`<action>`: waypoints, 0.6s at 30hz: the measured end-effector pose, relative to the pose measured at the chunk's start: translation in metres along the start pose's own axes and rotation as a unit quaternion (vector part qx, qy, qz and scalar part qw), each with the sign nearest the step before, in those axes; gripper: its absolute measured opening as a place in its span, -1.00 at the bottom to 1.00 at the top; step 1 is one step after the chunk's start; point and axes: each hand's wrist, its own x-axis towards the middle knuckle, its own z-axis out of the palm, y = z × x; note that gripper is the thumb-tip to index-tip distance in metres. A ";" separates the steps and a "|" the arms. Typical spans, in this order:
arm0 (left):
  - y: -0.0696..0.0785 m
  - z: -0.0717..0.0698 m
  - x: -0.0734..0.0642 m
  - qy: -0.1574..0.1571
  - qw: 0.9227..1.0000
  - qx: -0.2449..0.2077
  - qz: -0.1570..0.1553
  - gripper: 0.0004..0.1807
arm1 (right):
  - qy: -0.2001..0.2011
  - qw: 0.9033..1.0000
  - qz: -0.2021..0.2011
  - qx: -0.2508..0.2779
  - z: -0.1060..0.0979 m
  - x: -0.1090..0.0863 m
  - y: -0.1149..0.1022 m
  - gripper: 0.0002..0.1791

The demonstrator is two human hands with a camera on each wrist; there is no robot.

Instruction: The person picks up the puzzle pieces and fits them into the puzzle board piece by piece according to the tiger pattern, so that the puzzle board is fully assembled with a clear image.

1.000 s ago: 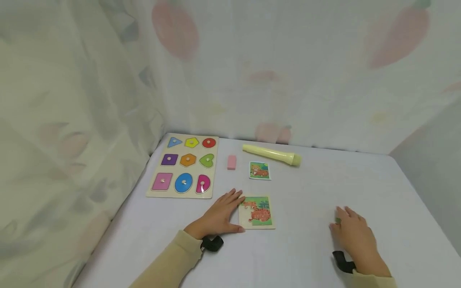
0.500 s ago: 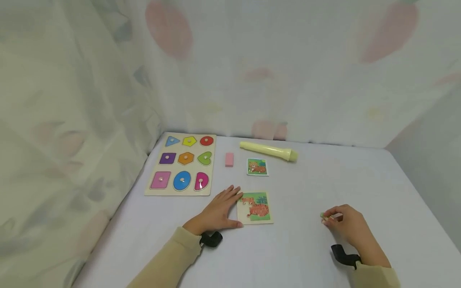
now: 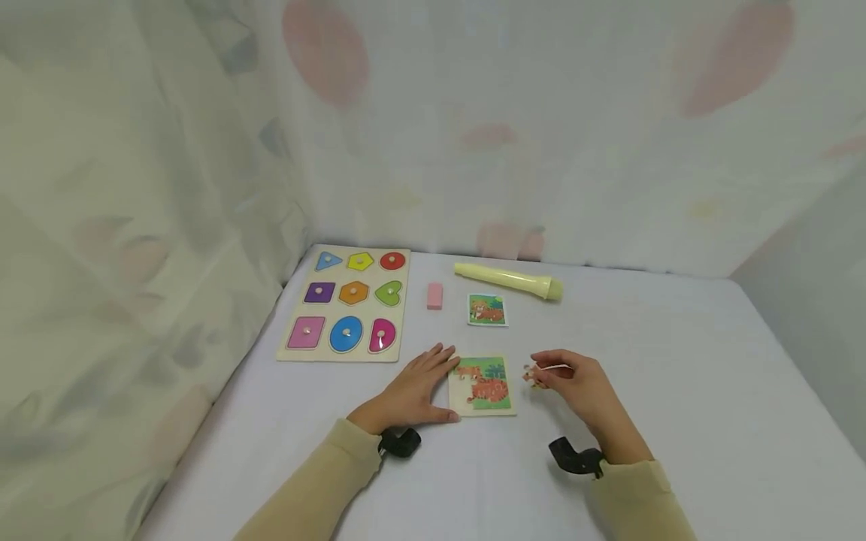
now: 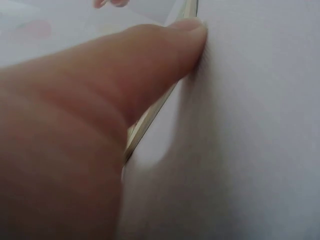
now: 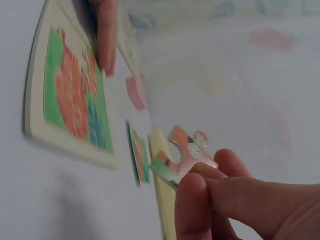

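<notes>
A jigsaw piece (image 5: 185, 155) with orange, white and green print is pinched between the thumb and fingers of my right hand (image 3: 575, 387), held above the table just right of the puzzle board. The square tiger puzzle board (image 3: 489, 391) lies flat in front of me, its picture filled in except for a bare pale patch at the lower left. My left hand (image 3: 413, 394) rests at the board's left side, fingers spread, a fingertip at its upper left corner and the thumb at the lower left. In the left wrist view the thumb (image 4: 165, 50) lies along the board's edge.
Behind the board lies a small tiger picture card (image 3: 487, 309). Further back are a pink block (image 3: 435, 296) and a pale yellow toy microphone (image 3: 507, 279). A shape-peg board (image 3: 325, 353) lies at the back left. Patterned curtains (image 3: 406, 150) hang behind the table.
My right hand has picked up the jigsaw piece at the right of the table and carried it left, close to the puzzle board. The left hand stays in place.
</notes>
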 end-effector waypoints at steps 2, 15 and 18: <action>0.000 0.000 0.000 0.001 1.000 0.003 0.000 0.11 | -0.005 1.000 0.001 0.016 0.013 0.005 -0.005 -0.66; 0.000 -0.001 -0.001 0.010 1.000 0.012 0.001 0.10 | -0.026 0.999 0.002 -0.033 0.080 0.027 -0.023 -0.88; -0.001 0.001 0.000 0.012 1.000 0.011 0.007 0.10 | -0.017 0.998 -0.016 -0.066 0.090 0.029 -0.021 -0.90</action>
